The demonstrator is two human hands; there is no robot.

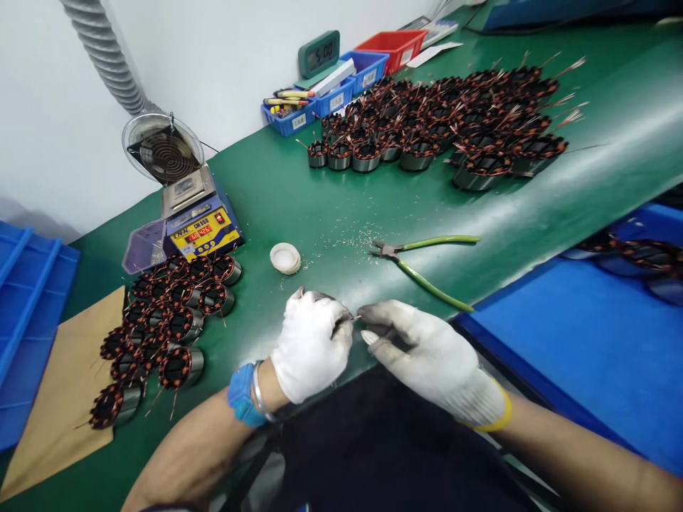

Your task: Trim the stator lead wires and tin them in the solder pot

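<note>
Below-left of the pliers [393, 252], the held piece [355, 318] is mostly hidden by the left hand [314, 347], its visible tip too small to be identified. Right of the pliers, a blue tray [573, 348] is cut off, its coiled parts [648, 254] blurred.

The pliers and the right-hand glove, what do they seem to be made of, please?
Pliers: head probably steel, from its dull grey look; handles likely plastic-coated, being glossy green. Glove: matte knit fabric, perhaps cotton, given the ribbed cuff.
</note>
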